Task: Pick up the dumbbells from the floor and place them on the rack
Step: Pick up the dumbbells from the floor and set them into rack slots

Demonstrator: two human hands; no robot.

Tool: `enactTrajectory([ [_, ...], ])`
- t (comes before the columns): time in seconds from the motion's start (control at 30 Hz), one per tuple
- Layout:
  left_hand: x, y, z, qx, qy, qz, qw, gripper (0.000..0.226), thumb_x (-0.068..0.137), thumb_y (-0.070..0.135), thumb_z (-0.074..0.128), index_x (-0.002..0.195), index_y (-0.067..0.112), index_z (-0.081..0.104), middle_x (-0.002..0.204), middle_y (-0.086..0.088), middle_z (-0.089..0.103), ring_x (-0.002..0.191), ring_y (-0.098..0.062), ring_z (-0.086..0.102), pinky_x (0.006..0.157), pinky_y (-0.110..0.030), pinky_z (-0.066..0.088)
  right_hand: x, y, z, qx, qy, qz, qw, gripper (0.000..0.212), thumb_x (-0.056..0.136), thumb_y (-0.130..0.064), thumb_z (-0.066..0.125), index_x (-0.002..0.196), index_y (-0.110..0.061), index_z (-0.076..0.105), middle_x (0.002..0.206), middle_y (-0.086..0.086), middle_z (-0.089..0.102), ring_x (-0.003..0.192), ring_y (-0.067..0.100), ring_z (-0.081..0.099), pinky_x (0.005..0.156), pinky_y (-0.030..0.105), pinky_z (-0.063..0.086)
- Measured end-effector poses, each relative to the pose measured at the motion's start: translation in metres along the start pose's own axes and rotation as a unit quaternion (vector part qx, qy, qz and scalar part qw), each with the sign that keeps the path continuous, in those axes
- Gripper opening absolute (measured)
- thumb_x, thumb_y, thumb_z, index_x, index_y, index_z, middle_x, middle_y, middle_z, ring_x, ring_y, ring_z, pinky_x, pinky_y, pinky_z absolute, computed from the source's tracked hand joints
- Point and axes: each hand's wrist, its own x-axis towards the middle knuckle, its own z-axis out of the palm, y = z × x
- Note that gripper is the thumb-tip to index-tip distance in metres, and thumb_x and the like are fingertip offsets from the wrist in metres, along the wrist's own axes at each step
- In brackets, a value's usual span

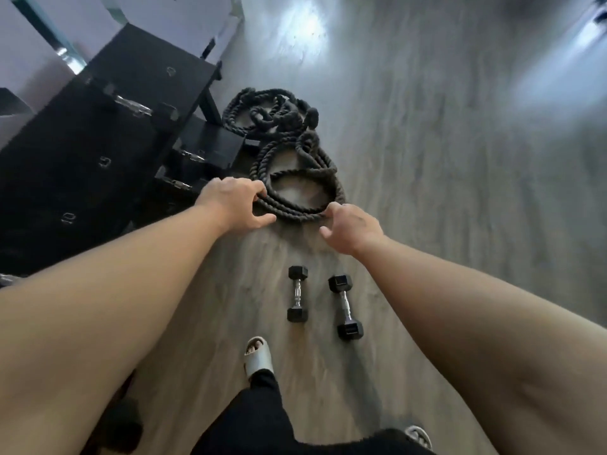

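Both hands, left (231, 205) and right (353, 229), out front with fingers apart and empty; two dumbbells (298, 293) (345, 307) lie on the floor (427, 192) below the fingers, rack (98, 152) to their left.

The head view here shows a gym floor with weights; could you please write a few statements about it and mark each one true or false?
1. Two black hex-ended dumbbells with chrome handles, one and the other, lie on the grey wood-look floor. True.
2. The left hand holds a dumbbell. False: both hands are empty, the right hand too.
3. A thick black coiled rope lies beyond the dumbbells. True.
4. The black dumbbell rack stands on the person's right. False: it is on the left.
5. The light grey slide sandal rests on a dumbbell. False: it is on the floor, apart from them.
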Motion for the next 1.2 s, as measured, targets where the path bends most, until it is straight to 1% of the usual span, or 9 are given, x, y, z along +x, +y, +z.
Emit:
enactTrajectory([
  [0.17, 0.075, -0.053, 0.025, -0.024, -0.029, 0.051, 0.998, 0.066, 0.084, 0.072, 0.063, 0.135, 0.029, 0.058, 0.131, 0.002, 0.065, 0.122, -0.028, 0.059, 0.102, -0.045, 0.048, 0.065, -0.023, 0.041, 0.042, -0.012, 0.058, 0.997, 0.051, 0.093, -0.046, 0.060, 0.137, -0.022, 0.052, 0.131, 0.009, 0.060, 0.122, 0.032, 0.058, 0.094, 0.044, 0.050],
  [0.27, 0.116, -0.059, 0.057, -0.035, -0.057, 0.080, 0.995, 0.068, 0.084, 0.070, 0.065, 0.138, 0.029, 0.056, 0.136, 0.000, 0.062, 0.126, -0.030, 0.057, 0.103, -0.049, 0.048, 0.099, -0.018, 0.071, 0.067, -0.015, 0.089, 0.994, 0.052, 0.092, -0.046, 0.061, 0.136, -0.021, 0.052, 0.131, 0.009, 0.060, 0.123, 0.031, 0.057, 0.096, 0.045, 0.051],
  [0.37, 0.153, -0.058, 0.109, -0.033, -0.086, 0.111, 0.990, 0.070, 0.084, 0.070, 0.064, 0.141, 0.030, 0.054, 0.139, -0.001, 0.060, 0.129, -0.031, 0.054, 0.106, -0.052, 0.046, 0.129, -0.005, 0.117, 0.089, -0.030, 0.110, 0.989, 0.050, 0.092, -0.045, 0.061, 0.134, -0.019, 0.053, 0.128, 0.009, 0.061, 0.121, 0.032, 0.057, 0.094, 0.045, 0.051],
  [0.53, 0.213, -0.055, 0.220, -0.034, -0.100, 0.134, 0.985, 0.072, 0.083, 0.068, 0.067, 0.143, 0.031, 0.053, 0.139, 0.000, 0.058, 0.129, -0.029, 0.052, 0.106, -0.050, 0.046, 0.167, 0.028, 0.227, 0.127, -0.055, 0.137, 0.981, 0.050, 0.092, -0.043, 0.063, 0.135, -0.020, 0.052, 0.129, 0.008, 0.059, 0.121, 0.031, 0.056, 0.096, 0.046, 0.051],
  [0.7, 0.276, -0.044, 0.350, -0.047, -0.125, 0.179, 0.975, 0.072, 0.083, 0.065, 0.068, 0.144, 0.030, 0.052, 0.137, -0.002, 0.058, 0.126, -0.029, 0.052, 0.106, -0.048, 0.046, 0.204, 0.065, 0.354, 0.164, -0.073, 0.202, 0.963, 0.051, 0.091, -0.047, 0.067, 0.132, -0.021, 0.051, 0.128, 0.007, 0.058, 0.119, 0.032, 0.057, 0.093, 0.047, 0.051],
  [0.8, 0.313, -0.041, 0.423, -0.040, -0.137, 0.207, 0.968, 0.073, 0.083, 0.065, 0.069, 0.145, 0.031, 0.051, 0.137, -0.001, 0.058, 0.125, -0.029, 0.052, 0.106, -0.047, 0.046, 0.232, 0.088, 0.419, 0.178, -0.078, 0.236, 0.952, 0.054, 0.090, -0.047, 0.069, 0.134, -0.023, 0.049, 0.130, 0.006, 0.056, 0.120, 0.031, 0.055, 0.093, 0.046, 0.049],
  [0.93, 0.349, -0.042, 0.513, -0.051, -0.166, 0.207, 0.963, 0.080, 0.082, 0.068, 0.070, 0.149, 0.033, 0.046, 0.142, 0.001, 0.054, 0.131, -0.027, 0.049, 0.108, -0.048, 0.045, 0.271, 0.117, 0.500, 0.200, -0.085, 0.261, 0.941, 0.057, 0.089, -0.047, 0.072, 0.135, -0.024, 0.049, 0.131, 0.004, 0.056, 0.123, 0.029, 0.055, 0.096, 0.047, 0.051],
  [1.03, 0.359, -0.048, 0.579, -0.066, -0.193, 0.192, 0.960, 0.083, 0.083, 0.067, 0.071, 0.153, 0.032, 0.043, 0.148, 0.001, 0.051, 0.137, -0.026, 0.046, 0.112, -0.044, 0.041, 0.291, 0.128, 0.557, 0.220, -0.096, 0.281, 0.929, 0.059, 0.088, -0.046, 0.075, 0.136, -0.023, 0.048, 0.133, 0.005, 0.056, 0.125, 0.029, 0.055, 0.096, 0.046, 0.051],
  [1.2, 0.361, -0.048, 0.668, -0.094, -0.234, 0.175, 0.952, 0.098, 0.078, 0.065, 0.078, 0.158, 0.030, 0.036, 0.155, 0.001, 0.046, 0.143, -0.025, 0.043, 0.118, -0.043, 0.037, 0.294, 0.130, 0.643, 0.256, -0.116, 0.317, 0.906, 0.063, 0.084, -0.049, 0.079, 0.131, -0.019, 0.050, 0.130, 0.006, 0.056, 0.125, 0.030, 0.054, 0.099, 0.047, 0.050],
])
